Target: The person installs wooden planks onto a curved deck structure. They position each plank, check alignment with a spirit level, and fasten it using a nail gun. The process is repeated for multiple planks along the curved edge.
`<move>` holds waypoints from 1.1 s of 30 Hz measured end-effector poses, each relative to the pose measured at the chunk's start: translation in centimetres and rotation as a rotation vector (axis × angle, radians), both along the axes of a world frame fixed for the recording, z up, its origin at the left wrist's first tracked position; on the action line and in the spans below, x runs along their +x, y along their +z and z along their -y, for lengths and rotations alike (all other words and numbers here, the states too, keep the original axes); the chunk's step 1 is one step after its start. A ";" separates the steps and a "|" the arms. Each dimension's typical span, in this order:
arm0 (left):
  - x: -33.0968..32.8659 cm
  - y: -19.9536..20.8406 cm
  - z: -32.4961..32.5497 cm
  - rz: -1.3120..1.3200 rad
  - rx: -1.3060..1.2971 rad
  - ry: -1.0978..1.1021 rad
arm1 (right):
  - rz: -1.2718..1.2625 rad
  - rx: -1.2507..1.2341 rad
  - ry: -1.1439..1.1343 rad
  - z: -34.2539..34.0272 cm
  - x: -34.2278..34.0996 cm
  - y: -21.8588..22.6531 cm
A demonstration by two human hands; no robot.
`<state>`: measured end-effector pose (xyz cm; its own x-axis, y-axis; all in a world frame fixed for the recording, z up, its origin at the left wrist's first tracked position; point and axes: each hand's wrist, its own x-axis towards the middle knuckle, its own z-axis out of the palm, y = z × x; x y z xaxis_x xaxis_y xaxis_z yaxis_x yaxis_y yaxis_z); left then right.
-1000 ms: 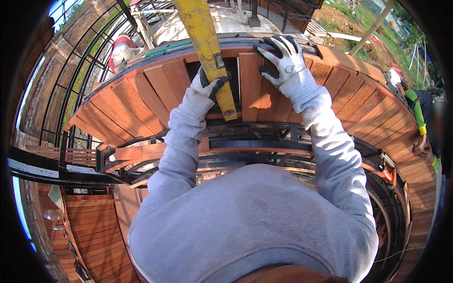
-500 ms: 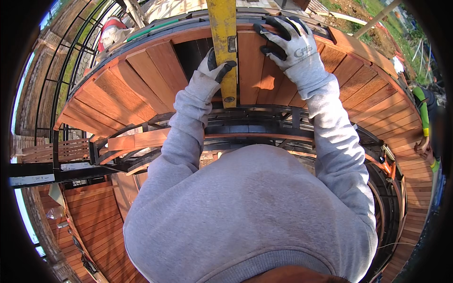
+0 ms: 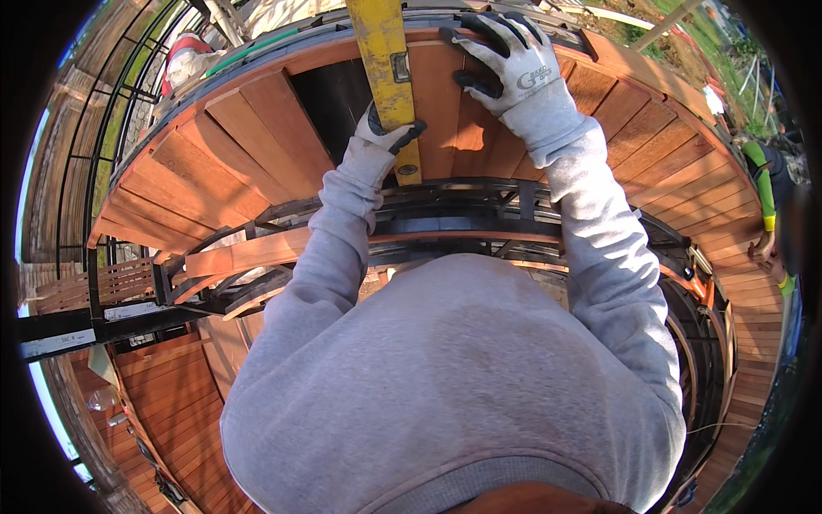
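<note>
While the curved deck of reddish wooden boards (image 3: 257, 146) fills the view much as before, it now sits slightly lower and nearer. My left hand (image 3: 387, 130) stays clenched around the yellow spirit level (image 3: 385, 68), which has tilted back a little from upright, standing beside the dark open gap (image 3: 330, 98). My right hand (image 3: 505, 64), grasping nothing, presses flat on the adjoining board (image 3: 438, 111). The black steel frame (image 3: 462, 201) lies beneath, partly blocked by my grey hooded top (image 3: 445, 385).

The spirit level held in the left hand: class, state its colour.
Yellow. The level shows best in the head view, gripped by the left hand.
</note>
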<state>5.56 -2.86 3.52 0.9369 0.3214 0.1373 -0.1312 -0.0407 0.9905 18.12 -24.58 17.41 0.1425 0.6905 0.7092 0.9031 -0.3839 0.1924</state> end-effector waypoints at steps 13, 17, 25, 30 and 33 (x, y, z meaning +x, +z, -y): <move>-0.6 -5.8 1.1 -0.241 -0.097 0.072 | -0.090 -0.005 -0.008 0.2 0.6 -0.8; -0.7 -5.4 1.6 -0.230 -0.085 0.096 | -0.062 -0.018 -0.049 0.4 0.3 -0.7; -0.5 -7.0 1.2 -0.131 -0.123 0.117 | -0.052 -0.002 -0.041 0.3 0.3 -0.8; -1.7 -5.7 2.3 -0.222 -0.102 0.141 | -0.081 -0.004 0.007 0.5 0.0 -1.1; -1.6 -5.7 2.3 -0.195 -0.118 0.140 | -0.068 -0.002 0.041 0.6 0.0 -0.8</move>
